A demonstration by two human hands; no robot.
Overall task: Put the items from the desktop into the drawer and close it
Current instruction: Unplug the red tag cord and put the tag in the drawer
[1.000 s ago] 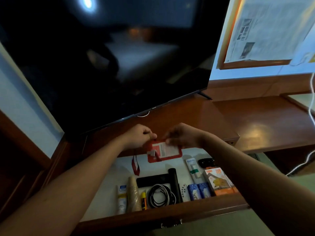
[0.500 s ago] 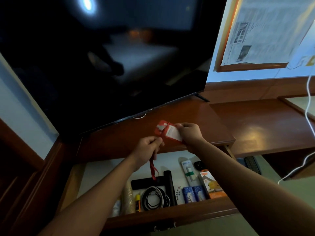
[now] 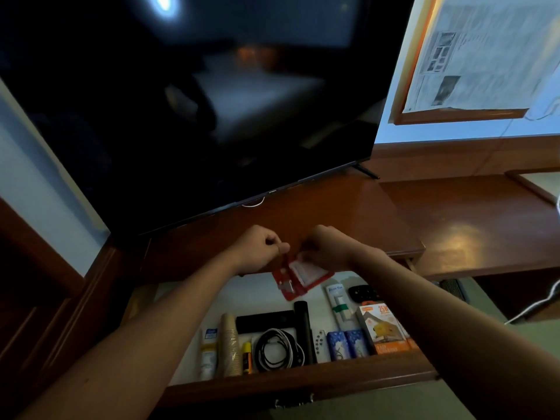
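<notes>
A red card holder [image 3: 298,277] with a white card in it hangs over the back of the open drawer [image 3: 303,386]. My left hand [image 3: 260,245] pinches its red strap at the top left, and my right hand [image 3: 328,247] grips its upper right edge. The drawer's white floor holds a tube [image 3: 208,350], stacked paper cups [image 3: 231,344], a coiled cable [image 3: 277,348], a black cylinder [image 3: 303,325], a white roll-on bottle [image 3: 339,304], blue packets [image 3: 345,344] and an orange box [image 3: 383,331].
A large black TV [image 3: 197,101] stands on the wooden desktop [image 3: 333,207] just behind my hands. A lower desk section [image 3: 469,225] extends to the right, with a white cable [image 3: 545,298] at the far right. A framed newspaper [image 3: 485,56] hangs on the wall.
Both hands have brought the red card holder down from above the desktop edge to just over the back of the drawer. The left hand has moved up the strap close to the holder.
</notes>
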